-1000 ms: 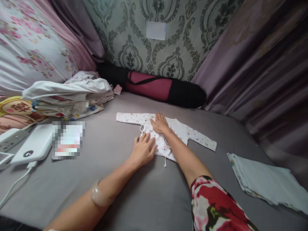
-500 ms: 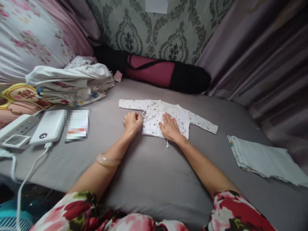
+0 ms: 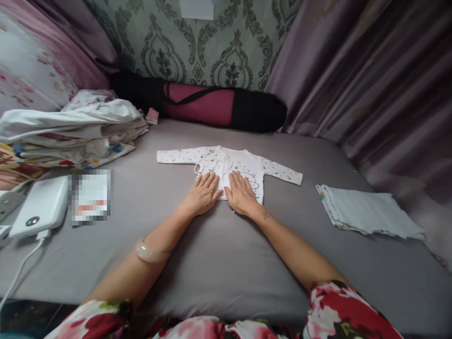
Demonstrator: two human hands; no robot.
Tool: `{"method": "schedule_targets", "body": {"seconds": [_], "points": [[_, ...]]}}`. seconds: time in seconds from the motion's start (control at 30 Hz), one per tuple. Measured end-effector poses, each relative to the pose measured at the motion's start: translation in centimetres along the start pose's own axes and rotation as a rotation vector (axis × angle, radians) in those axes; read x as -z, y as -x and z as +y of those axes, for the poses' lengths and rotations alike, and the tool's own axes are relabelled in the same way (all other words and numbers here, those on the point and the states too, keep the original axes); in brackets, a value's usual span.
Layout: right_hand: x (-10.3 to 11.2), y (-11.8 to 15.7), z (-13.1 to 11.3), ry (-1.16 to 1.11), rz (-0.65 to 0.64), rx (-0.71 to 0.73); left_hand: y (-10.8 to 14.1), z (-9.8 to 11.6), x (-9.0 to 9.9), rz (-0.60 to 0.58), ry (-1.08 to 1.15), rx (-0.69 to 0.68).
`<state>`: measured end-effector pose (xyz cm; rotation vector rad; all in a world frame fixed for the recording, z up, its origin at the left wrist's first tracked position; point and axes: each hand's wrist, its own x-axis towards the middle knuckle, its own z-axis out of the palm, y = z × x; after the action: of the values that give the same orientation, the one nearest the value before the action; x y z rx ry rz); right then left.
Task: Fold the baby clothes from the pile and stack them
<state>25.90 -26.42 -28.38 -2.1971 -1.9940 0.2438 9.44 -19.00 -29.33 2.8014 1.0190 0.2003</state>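
Note:
A small white baby top with a tiny print, thin ties and a line-drawn figure lies spread on the grey sheet, both sleeves stretched out sideways. My left hand rests flat on its lower left part, fingers extended, holding nothing. Beside it, my right hand lies flat on the lower middle of the top with its fingers spread, partly covering the drawing. The two thumbs are close together. Part of the bottom hem is hidden under my hands.
A folded pale cloth lies at the right. On the left are a stack of folded clothes, a white power bank with a cable and a blurred packet. A black and maroon long bag lies along the wall.
My left hand has gone from closed at the top's left edge to open and flat on it. My right hand remains flat, slightly lower on the top. The view has shifted right.

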Motion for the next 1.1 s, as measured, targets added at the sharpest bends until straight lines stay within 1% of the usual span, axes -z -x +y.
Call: {"method": "schedule_targets", "body": {"seconds": [0.07, 0.17, 0.23, 0.27, 0.33, 0.4, 0.47, 0.57, 0.67, 0.77, 0.87, 0.93, 1.0, 1.07, 1.1], "points": [[0.2, 0.0, -0.1, -0.014, -0.016, 0.001, 0.0, -0.3, -0.2, -0.020, -0.025, -0.008], [1.2, 0.2, -0.1, -0.055, -0.023, -0.026, -0.1, -0.4, 0.2, 0.071, -0.045, -0.053], [1.7, 0.4, 0.3, -0.055, 0.021, -0.070, 0.0, -0.2, 0.5, 0.126, -0.054, -0.099], [1.7, 0.5, 0.6, -0.045, 0.048, -0.099, 0.1, -0.1, 0.5, 0.128, -0.057, -0.118], [1.5, 0.6, 1.2, -0.029, 0.071, -0.154, 0.2, 0.0, 0.2, 0.078, -0.060, -0.139], [1.0, 0.5, 1.8, -0.037, 0.057, -0.205, 0.2, 0.0, -0.1, 0.006, -0.062, -0.140], [0.8, 0.4, 2.2, -0.054, 0.035, -0.231, 0.3, -0.1, -0.4, -0.036, -0.063, -0.132], [1.3, 0.2, 2.5, -0.089, 0.001, -0.239, 0.2, -0.3, -0.2, -0.041, -0.068, -0.123], [2.1, 0.1, 3.1, -0.083, 0.042, -0.278, 0.3, -0.3, 0.0, -0.028, -0.070, -0.120], [1.9, 0.0, 3.8, -0.043, 0.077, -0.353, 0.3, -0.4, -0.1, -0.020, -0.068, -0.118], [1.7, -0.2, 4.0, -0.040, 0.041, -0.395, 0.4, -0.4, 0.0, -0.015, -0.059, -0.116], [2.6, -0.5, 4.4, -0.058, 0.025, -0.389, 0.5, -0.2, 0.3, -0.011, -0.055, -0.106], [4.7, -0.9, 5.6, -0.112, 0.033, -0.381, 0.4, 0.1, 0.9, -0.015, -0.050, -0.090], [7.5, -1.2, 7.9, -0.185, 0.096, -0.406, 0.2, 0.4, 1.7, -0.031, -0.035, -0.081], [8.9, -1.2, 9.4, -0.203, 0.153, -0.456, -0.1, 0.6, 2.2, -0.040, -0.024, -0.078]]}}
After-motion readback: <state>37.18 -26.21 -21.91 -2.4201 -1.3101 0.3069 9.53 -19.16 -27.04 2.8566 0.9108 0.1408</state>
